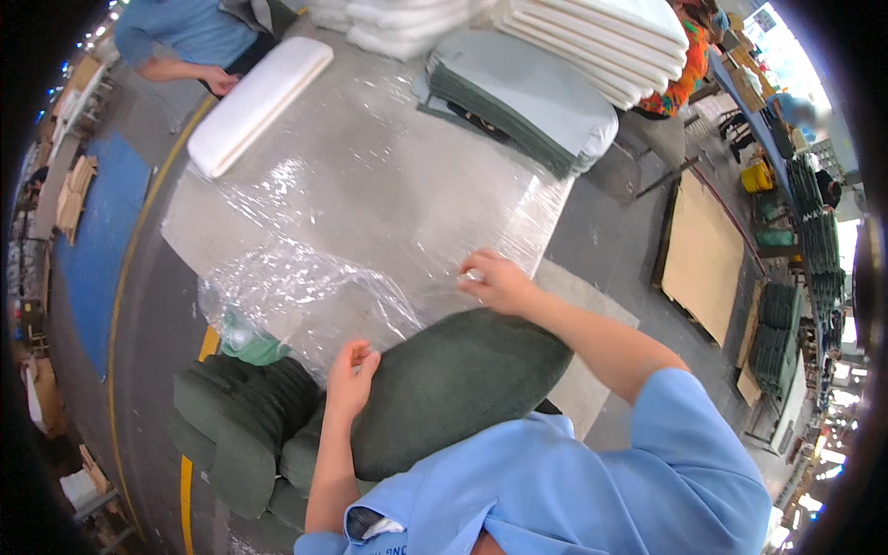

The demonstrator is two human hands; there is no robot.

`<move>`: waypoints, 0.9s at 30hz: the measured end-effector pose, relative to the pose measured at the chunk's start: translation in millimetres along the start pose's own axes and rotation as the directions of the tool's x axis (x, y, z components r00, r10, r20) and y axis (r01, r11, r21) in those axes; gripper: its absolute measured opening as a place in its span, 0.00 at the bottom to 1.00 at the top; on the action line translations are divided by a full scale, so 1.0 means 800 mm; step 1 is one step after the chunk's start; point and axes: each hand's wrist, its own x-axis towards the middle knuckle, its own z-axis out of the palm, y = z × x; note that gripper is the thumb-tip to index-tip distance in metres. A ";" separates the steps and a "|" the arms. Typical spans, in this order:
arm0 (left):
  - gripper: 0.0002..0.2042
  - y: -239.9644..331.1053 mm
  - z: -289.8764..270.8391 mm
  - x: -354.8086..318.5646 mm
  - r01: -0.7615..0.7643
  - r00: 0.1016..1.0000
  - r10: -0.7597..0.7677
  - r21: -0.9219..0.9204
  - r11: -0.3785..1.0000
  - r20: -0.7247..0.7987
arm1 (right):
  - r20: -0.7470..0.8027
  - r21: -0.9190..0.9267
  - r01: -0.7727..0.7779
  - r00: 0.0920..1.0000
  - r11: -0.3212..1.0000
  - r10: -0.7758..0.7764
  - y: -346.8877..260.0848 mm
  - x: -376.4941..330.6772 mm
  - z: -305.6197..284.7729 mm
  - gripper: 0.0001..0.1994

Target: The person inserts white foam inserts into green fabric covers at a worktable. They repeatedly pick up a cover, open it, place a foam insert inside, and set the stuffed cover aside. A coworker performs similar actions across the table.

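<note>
Right hand closed, pinching the clear plastic film at its near edge; film runs away from the fingers over the grey table, crumpled into a glossy bunch toward the left hand. Left hand loosely curled, fingertips on film edge where it drapes over the dark green cushion; full grip cannot be told. Cushion directly under and between both hands, against the body

Film judged very light, limp, slippery, clingy, prone to tear; best taken at edge or corner with a two-hand pinch. Cushion judged soft, bulky, light, fuzzy fabric, non-slip; best held at both ends

Beyond right hand: stack of grey-green cushions. Far from left hand: white pad, another person's hand. Below left hand: more green cushions
</note>
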 end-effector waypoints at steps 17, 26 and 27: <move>0.42 -0.008 -0.037 -0.180 0.484 0.873 -0.487 -0.090 0.871 -0.015 | 0.543 -0.009 -0.777 0.525 0.630 0.655 -0.037 -0.109 -0.094 0.42; 0.39 -0.040 -0.032 -0.140 0.660 0.751 -0.658 -0.025 0.751 0.056 | 0.380 -0.130 -0.816 0.484 0.564 0.788 0.023 -0.097 -0.050 0.40; 0.37 -0.011 -0.037 -0.132 0.621 0.783 -0.621 0.008 0.784 0.031 | 0.374 -0.114 -0.815 0.494 0.568 0.785 0.028 -0.094 -0.049 0.40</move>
